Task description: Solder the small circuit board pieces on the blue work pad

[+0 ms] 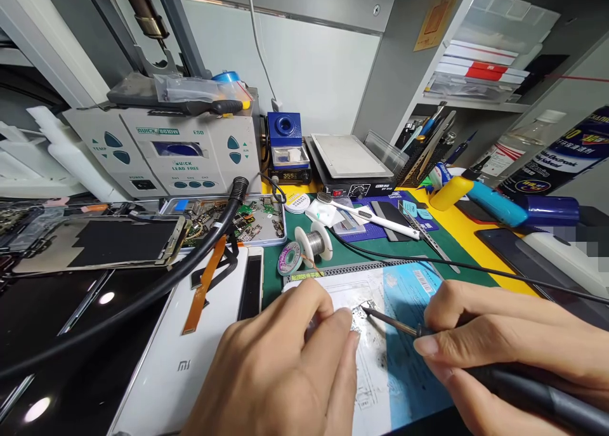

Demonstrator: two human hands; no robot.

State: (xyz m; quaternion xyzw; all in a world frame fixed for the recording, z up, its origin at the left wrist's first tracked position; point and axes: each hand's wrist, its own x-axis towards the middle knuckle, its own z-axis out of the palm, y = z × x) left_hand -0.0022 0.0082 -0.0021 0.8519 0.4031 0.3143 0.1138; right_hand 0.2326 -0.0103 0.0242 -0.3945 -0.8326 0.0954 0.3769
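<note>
Workpiece: a small silvery metal piece (360, 318), its exact kind too small to tell, lies on a printed blue-and-white sheet (404, 334), just in front of the person and low in view.
Right hand: a right hand (495, 341) is closed around a soldering iron (537, 391), gripping it like a pen; the iron's thin tip reaches the edge of the silvery piece.
Left hand: a left hand (280, 366) is curled, its fingertips (345, 322) down at the piece's near side; whether they pinch it, I cannot tell.
Under the work: the sheet lies on a green work mat (273, 277), with a black cord (428, 258) crossing the mat beyond it.
Near the mat: a solder wire spool (311, 242) stands beside a smaller green-rimmed spool (290, 258). A white pen-shaped tool (375, 219) lies further back.
Left of the hands: a white phone back marked MI (185, 366) with an orange flex cable (204, 284) on it; a metal tray of circuit boards (223, 223) behind.
Back of the bench: a hot-air rework station (190, 150), a blue soldering station (285, 147) reading 355, and a preheating plate (349, 160).
</note>
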